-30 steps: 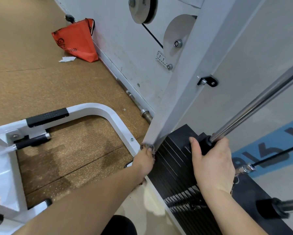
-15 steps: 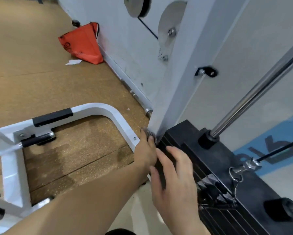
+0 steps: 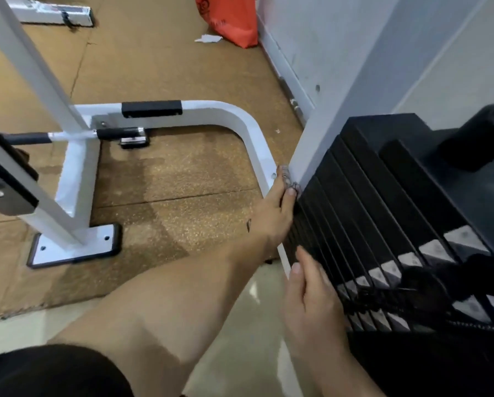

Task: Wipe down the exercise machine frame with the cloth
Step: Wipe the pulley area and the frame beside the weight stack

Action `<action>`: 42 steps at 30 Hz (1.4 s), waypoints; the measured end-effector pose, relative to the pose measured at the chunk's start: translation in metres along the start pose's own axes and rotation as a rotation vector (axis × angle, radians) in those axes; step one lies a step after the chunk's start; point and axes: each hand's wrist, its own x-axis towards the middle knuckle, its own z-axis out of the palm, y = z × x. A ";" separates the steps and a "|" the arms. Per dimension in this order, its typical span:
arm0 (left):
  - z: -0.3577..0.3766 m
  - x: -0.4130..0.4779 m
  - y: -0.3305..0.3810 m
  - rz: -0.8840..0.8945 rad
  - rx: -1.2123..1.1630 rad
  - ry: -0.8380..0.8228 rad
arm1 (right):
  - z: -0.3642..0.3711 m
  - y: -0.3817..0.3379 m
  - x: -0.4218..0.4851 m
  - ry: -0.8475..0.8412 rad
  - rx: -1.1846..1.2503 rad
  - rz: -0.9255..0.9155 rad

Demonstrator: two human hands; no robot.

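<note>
The left hand [image 3: 273,216] pinches a small grey cloth [image 3: 289,179] at its fingertips and presses it on the bottom corner of the white post [image 3: 323,138], at 5 o'clock from the curved white bar [image 3: 248,127]. The right hand [image 3: 311,305], at 5 o'clock from the left, lies with straight fingers on the black weight plates [image 3: 383,210].

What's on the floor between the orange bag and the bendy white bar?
Mostly bare brown floor, in the head view. Only a small white paper scrap lies there, beside the orange bag.
</note>
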 end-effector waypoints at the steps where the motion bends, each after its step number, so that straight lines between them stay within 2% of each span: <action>1: 0.003 0.000 -0.006 0.018 -0.026 0.010 | 0.007 0.006 0.003 -0.012 0.005 0.044; 6: 0.020 0.003 -0.047 0.065 -0.078 0.036 | 0.044 0.023 0.024 -0.047 0.105 0.262; 10: 0.044 0.001 -0.091 0.046 -0.097 0.097 | 0.065 0.046 0.021 -0.044 0.189 0.339; 14: 0.030 0.017 -0.095 0.039 -0.125 0.052 | 0.088 0.076 0.018 -0.066 0.162 0.320; 17: 0.020 0.020 -0.078 0.144 -0.171 0.054 | 0.107 0.087 0.020 -0.106 0.106 0.341; 20: 0.021 0.020 -0.085 0.243 -0.176 0.035 | 0.126 0.102 0.027 -0.268 -0.033 0.400; 27: 0.028 0.026 -0.159 0.060 -0.004 -0.048 | 0.142 0.140 0.033 -0.521 -0.300 0.488; 32: 0.028 0.026 -0.129 0.191 -0.088 0.014 | 0.140 0.141 0.037 -0.636 -0.438 0.442; 35: 0.032 0.017 -0.137 0.267 0.007 -0.015 | 0.136 0.137 0.042 -0.669 -0.455 0.424; 40: 0.038 0.016 -0.161 0.014 0.064 -0.074 | 0.131 0.138 0.040 -0.656 -0.406 0.395; 42: 0.036 0.022 -0.155 0.027 0.056 -0.045 | 0.129 0.133 0.042 -0.629 -0.369 0.453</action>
